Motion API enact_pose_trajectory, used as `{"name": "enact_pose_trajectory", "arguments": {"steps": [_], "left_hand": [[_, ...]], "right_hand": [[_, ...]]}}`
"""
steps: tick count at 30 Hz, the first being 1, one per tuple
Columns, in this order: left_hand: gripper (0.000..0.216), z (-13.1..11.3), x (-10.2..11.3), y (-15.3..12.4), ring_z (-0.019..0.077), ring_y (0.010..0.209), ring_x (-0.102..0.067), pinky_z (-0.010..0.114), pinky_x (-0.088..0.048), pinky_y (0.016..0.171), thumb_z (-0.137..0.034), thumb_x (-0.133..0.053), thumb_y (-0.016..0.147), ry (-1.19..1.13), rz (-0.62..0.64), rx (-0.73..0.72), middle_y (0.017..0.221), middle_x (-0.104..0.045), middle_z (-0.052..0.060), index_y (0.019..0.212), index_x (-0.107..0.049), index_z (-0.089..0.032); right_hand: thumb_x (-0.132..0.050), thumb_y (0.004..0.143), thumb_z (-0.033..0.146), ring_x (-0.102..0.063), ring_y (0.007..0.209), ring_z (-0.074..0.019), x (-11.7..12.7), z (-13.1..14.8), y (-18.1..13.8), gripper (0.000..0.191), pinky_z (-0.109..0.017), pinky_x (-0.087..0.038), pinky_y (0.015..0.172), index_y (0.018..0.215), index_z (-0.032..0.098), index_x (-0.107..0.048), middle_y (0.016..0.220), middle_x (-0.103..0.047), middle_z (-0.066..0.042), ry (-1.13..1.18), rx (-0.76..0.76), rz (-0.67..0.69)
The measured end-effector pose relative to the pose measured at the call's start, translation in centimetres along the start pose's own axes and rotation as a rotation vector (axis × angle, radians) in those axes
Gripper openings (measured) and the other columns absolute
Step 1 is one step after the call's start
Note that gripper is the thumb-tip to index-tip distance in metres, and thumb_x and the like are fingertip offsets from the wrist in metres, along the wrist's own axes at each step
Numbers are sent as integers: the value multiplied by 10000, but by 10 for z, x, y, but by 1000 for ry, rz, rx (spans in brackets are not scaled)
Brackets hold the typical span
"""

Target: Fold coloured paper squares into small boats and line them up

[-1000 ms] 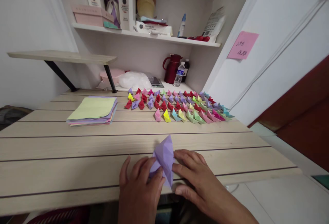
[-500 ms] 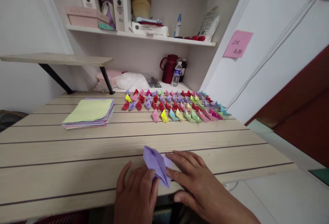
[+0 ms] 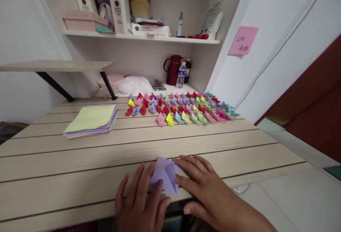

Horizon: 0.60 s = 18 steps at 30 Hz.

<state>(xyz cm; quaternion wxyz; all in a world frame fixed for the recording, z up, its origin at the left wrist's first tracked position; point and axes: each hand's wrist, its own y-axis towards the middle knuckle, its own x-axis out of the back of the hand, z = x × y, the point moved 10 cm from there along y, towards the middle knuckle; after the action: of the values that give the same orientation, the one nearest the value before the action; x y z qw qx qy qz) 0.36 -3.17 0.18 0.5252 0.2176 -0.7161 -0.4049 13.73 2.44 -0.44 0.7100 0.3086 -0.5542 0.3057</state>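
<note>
A partly folded sheet of purple origami paper [image 3: 164, 174] lies at the front edge of the slatted wooden table [image 3: 87, 168]. My left hand [image 3: 142, 196] rests on its left side, fingers spread, with the index fingertip pressing the folded flap. On the right side, my right hand [image 3: 204, 185] lies with fingers stretched out, its fingertips touching the paper's right edge. Beyond my hands stand rows of small folded paper boats [image 3: 183, 109] in many colours. A stack of square paper sheets [image 3: 90, 120], pale yellow on top, sits at the left.
A raised wooden shelf on black legs [image 3: 57, 65] stands at the back left. Behind the boats are a dark red jug [image 3: 173, 70], a water bottle [image 3: 181, 75] and a white plastic bag [image 3: 135, 84]. A pink note [image 3: 243, 40] sticks to the right wall.
The raised purple flap has come down flatter onto the paper. My left fingers have opened from a pinch and spread over it. My right hand has hardly moved; the view has shifted slightly.
</note>
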Motion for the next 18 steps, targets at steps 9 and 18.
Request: {"name": "enact_pose_trajectory", "arguments": {"steps": [9,18], "left_hand": [[208,-8,-3,3,142,1046,-684,382,-198,1187,-317,-535,943,-142,-11,-18,1132,-757,18,848,-707,-248],[198,-12,-8,6,158,1027,-691,419,-125,1217,-333,-529,939,-112,34,-91,1074,-772,-22,962,-715,-266]], "right_hand": [[-445,931,652,-272,1454,-339,-8,-1,-2,621,-611,-233,1165,1416,266,-482,1552,-391,-130,42,-22,66],[-537,964,474,-435,1370,-289,9,-18,-9,354,-506,-358,1134,1240,275,-632,1431,-531,-109,347,-53,-96]]}}
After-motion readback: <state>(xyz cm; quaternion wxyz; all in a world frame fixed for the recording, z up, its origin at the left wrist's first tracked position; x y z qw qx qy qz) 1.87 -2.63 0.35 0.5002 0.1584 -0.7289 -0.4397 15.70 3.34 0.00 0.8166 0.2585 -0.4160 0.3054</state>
